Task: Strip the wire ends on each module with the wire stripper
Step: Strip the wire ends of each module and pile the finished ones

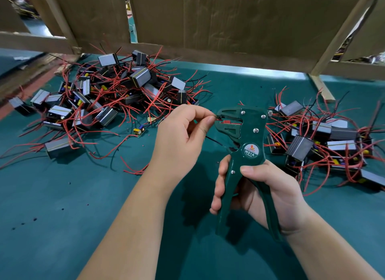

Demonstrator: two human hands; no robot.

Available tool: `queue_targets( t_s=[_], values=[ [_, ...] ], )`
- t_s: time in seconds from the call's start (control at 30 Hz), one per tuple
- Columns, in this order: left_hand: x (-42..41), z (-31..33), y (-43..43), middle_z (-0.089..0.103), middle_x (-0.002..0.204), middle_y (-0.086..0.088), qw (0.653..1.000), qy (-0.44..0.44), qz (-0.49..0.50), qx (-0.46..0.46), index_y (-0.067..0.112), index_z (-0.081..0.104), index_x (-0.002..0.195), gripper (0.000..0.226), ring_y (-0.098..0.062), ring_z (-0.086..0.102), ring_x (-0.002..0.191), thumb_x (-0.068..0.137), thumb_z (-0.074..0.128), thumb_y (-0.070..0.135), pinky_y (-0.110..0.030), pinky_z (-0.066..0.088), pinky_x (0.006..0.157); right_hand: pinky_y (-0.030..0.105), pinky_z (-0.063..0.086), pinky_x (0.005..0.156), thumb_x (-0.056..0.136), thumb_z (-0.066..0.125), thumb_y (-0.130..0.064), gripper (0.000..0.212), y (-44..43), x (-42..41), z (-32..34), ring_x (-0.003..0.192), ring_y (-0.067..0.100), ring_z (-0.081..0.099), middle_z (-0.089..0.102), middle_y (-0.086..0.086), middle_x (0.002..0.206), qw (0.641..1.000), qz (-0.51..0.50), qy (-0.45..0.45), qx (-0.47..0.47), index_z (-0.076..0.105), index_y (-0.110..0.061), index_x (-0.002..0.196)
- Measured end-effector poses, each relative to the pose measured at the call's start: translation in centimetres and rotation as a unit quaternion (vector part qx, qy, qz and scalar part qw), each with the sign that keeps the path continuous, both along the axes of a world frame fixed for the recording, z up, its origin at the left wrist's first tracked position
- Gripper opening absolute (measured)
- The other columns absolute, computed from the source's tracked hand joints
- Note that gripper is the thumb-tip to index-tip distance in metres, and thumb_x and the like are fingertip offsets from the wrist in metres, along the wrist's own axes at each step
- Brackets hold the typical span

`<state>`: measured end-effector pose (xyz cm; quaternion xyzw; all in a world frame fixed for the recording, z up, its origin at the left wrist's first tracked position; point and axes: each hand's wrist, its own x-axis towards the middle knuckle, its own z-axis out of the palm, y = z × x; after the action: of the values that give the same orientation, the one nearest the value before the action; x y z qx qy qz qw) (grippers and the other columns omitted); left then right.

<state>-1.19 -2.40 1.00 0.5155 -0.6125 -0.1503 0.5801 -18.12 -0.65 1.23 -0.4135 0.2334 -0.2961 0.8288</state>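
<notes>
Our right hand (270, 192) grips the wire stripper (250, 133) upright above the surface (62, 217), handles toward us, its head pointing left; our left hand (181, 138) pinches what seems a wire end (217, 117) at its mouth.

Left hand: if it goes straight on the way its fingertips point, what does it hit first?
The left hand, pinching a wire end, would first meet the head of the wire stripper. They look almost touching, though depth is unclear.
</notes>
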Motion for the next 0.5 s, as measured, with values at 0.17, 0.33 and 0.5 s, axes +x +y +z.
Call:
queue_targets(
  t_s=[0.17,0.33,0.5],
  values=[
    [0.12,-0.27,-0.15,0.058,0.083,0.014,0.998,-0.045,0.016,-0.029,0.023,0.063,0.091,0.008,0.005,0.050,0.073,0.092,0.059,0.017,-0.010,0.038,0.068,0.049,0.052,0.062,0.059,0.078,-0.027,0.036,-0.11,0.04,-0.01,0.059,0.037,0.060,0.059,0.025,0.069,1.000,-0.015,0.026,-0.008,0.064,-0.004,0.083],
    [-0.09,-0.24,-0.05,0.059,0.086,0.011,0.999,-0.039,0.008,-0.021,0.019,0.062,0.100,0.013,0.000,0.052,0.074,0.096,0.050,0.018,-0.012,0.039,0.069,0.045,0.051,0.055,0.066,0.065,-0.026,0.019,0.38,0.24,0.16,0.052,0.033,0.058,0.056,0.020,0.063,0.998,-0.038,0.036,0.019,0.063,-0.008,0.075],
    [0.01,-0.66,-0.14,0.064,0.096,0.006,0.993,-0.043,-0.062,0.087,0.016,0.056,0.124,0.029,0.012,0.055,0.074,0.100,0.042,0.016,-0.009,0.041,0.074,0.029,0.041,0.042,0.065,0.063,-0.035,0.026,0.12,0.79,0.44,0.036,0.022,0.040,0.043,0.011,0.051,0.983,-0.158,0.062,0.074,0.052,-0.012,0.061]
  ],
)
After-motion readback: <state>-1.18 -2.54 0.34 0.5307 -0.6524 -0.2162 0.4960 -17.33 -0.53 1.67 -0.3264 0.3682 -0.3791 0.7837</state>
